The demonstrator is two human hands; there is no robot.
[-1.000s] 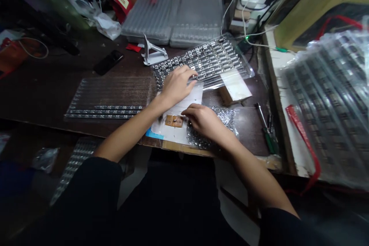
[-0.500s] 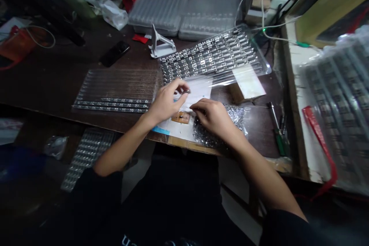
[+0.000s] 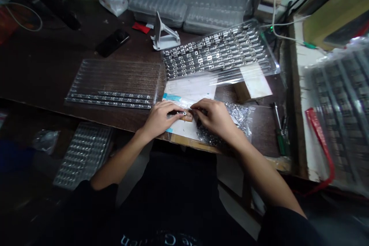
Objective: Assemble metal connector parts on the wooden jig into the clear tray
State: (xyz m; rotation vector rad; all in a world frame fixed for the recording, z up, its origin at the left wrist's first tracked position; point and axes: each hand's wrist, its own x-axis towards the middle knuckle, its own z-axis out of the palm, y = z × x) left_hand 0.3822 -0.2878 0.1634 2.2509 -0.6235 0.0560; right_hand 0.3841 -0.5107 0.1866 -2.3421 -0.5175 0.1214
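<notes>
While a small, shiny metal piece [image 3: 184, 113] is sitting at the fingertips of the left hand [image 3: 159, 118], over a flat brown wooden block [image 3: 189, 118], that hand's thumb and forefinger are closing on it, palm down. Just beside, the right hand [image 3: 215, 117] is bringing its thumb and forefinger close together; whether they are gripping anything is too small to tell. Under and to the right of the right hand, a clear plastic bag [image 3: 250, 112] is holding many small silver metal parts [image 3: 242, 113]. Beyond both hands, a clear ribbed plastic tray [image 3: 230, 78] is carrying dense rows of black-and-silver pieces [image 3: 213, 52], and a white-topped rectangular block [image 3: 256, 80] is standing against its near edge. Left of the left hand, another clear ribbed plastic tray [image 3: 115, 75] is holding a few such rows. Farther right of the right hand, a green-handled screwdriver [image 3: 281, 142] is lying.
</notes>
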